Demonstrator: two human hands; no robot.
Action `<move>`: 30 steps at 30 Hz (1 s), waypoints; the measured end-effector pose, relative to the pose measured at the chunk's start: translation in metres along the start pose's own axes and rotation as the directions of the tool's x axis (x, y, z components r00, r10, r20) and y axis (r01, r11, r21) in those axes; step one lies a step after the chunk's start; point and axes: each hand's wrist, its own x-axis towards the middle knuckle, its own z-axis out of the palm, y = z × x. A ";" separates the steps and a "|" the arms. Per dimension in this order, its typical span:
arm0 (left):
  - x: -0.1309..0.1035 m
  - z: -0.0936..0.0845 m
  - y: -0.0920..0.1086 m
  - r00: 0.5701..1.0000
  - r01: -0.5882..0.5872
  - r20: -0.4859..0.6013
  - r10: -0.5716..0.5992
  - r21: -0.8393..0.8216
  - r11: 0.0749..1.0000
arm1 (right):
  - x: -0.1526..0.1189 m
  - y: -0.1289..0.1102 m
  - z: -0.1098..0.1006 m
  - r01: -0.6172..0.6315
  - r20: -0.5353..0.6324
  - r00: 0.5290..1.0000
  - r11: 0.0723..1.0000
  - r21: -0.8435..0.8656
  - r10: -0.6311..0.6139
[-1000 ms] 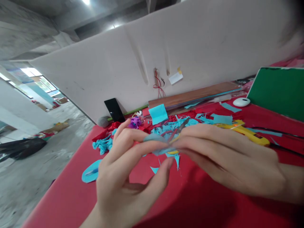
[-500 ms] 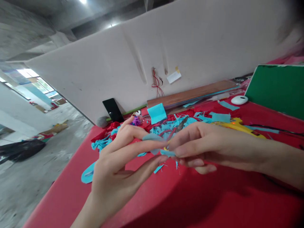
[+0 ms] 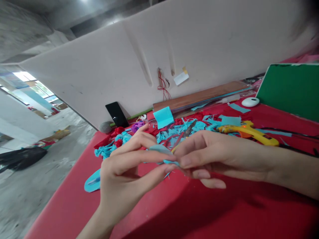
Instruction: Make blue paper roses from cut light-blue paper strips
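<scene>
The blue piece (image 3: 159, 149) was in the air above the red table (image 3: 72, 202), between the two hands. The left hand (image 3: 122, 179) pinched it with thumb and forefinger, the other fingers loosely bent; the right hand (image 3: 219, 152) pinched its right end, the lower fingers half open. The step seemed to be a folding, and the next move called, in my judgement, for steady fingertips. Behind, toward the table's back edge, lay scissors (image 3: 188, 130) and blue scraps (image 3: 199, 125); near the left edge, an oval piece (image 3: 89, 188).
</scene>
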 end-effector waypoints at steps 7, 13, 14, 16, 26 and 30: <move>-0.003 0.009 0.004 0.988 0.116 -0.112 -0.105 0.092 0.989 | -0.003 0.003 0.003 0.154 -0.159 0.964 0.939 -0.307 -0.211; -0.003 0.010 0.009 0.977 0.193 -0.120 -0.179 0.118 0.974 | -0.004 0.006 0.014 0.203 -0.288 0.852 0.783 -0.588 -0.437; -0.003 0.011 0.009 0.975 0.197 -0.133 -0.181 0.120 0.973 | -0.004 0.007 0.015 0.216 -0.295 0.825 0.751 -0.624 -0.483; -0.004 0.013 0.009 0.967 0.213 -0.165 -0.193 0.112 0.971 | -0.003 0.010 0.016 0.254 -0.276 0.768 0.670 -0.697 -0.578; -0.009 0.022 0.008 0.968 0.163 -0.201 -0.150 0.052 0.985 | -0.003 0.015 0.015 0.265 -0.053 0.627 0.278 -0.923 -0.777; -0.007 0.018 0.008 0.981 0.100 -0.170 -0.090 0.047 0.994 | -0.006 0.009 0.016 0.248 -0.235 0.783 0.634 -0.732 -0.577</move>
